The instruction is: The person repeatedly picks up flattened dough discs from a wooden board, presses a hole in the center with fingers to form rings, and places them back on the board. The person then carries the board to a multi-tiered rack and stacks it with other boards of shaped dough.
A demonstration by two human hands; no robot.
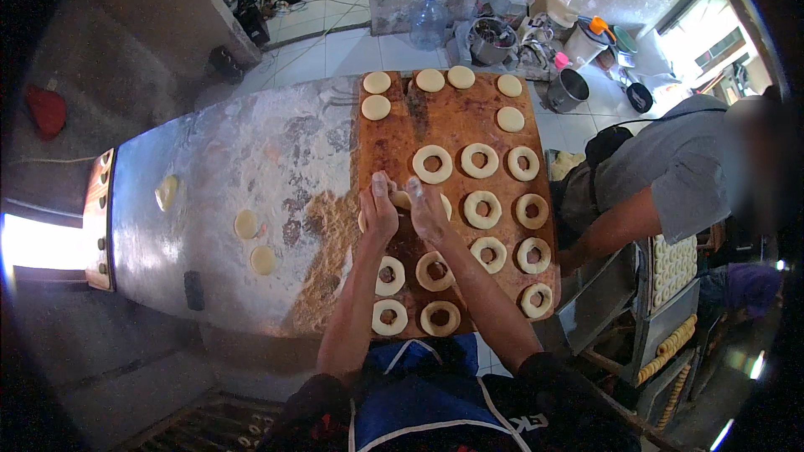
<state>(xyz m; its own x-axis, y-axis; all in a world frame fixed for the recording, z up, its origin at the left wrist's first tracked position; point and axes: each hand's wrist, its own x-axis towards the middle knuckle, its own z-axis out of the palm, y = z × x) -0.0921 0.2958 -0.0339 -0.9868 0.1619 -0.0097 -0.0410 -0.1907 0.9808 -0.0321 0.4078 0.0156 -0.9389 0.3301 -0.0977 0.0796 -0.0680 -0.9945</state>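
My left hand [379,211] and my right hand [429,214] are close together over a brown wooden board [389,146]. Between them they grip a pale piece of dough [402,200], mostly covered by the fingers, so its full shape is hidden. Pale dough shows past the outer side of each hand; whether it belongs to the same piece I cannot tell. Rings of dough [480,161] lie in rows to the right of my hands and nearer to me. Toward the board's far end are several flat round dough discs [430,80].
Left of the board, the floured metal table [193,201] carries two dough discs [263,260], a dough lump [167,193] and brown crumbs [322,243]. A co-worker [670,172] bends at the right beside a tray of dough rings [672,272]. Pots [568,89] stand on the far floor.
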